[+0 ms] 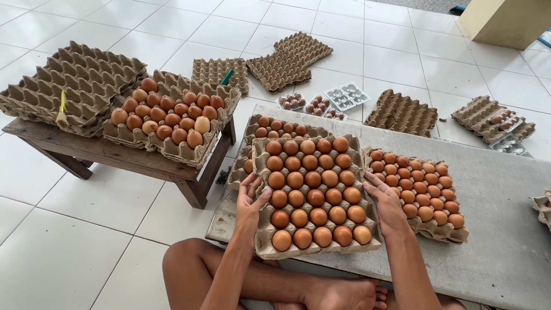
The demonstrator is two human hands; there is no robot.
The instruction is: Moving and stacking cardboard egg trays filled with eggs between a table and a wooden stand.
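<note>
A cardboard egg tray (pixel 259 172) filled with brown eggs (pixel 314 197) lies on a low grey slab (pixel 505 189) in front of me. My left hand (pixel 250 202) grips the tray's left edge, fingers curled over the rim. My right hand (pixel 385 205) holds its right edge the same way. The tray rests on top of another stack of trays. Right beside it sits a second full tray (pixel 450 232) of eggs, and a third full tray (pixel 253 123) lies just behind.
A wooden bench (pixel 109 155) at the left carries a stack of empty trays (pixel 69 86) with a brush and a partly filled tray (pixel 172 149). Empty trays (pixel 290 60) and clear plastic egg boxes (pixel 344 97) lie on the white tiled floor. My bare legs (pixel 195 264) are crossed below.
</note>
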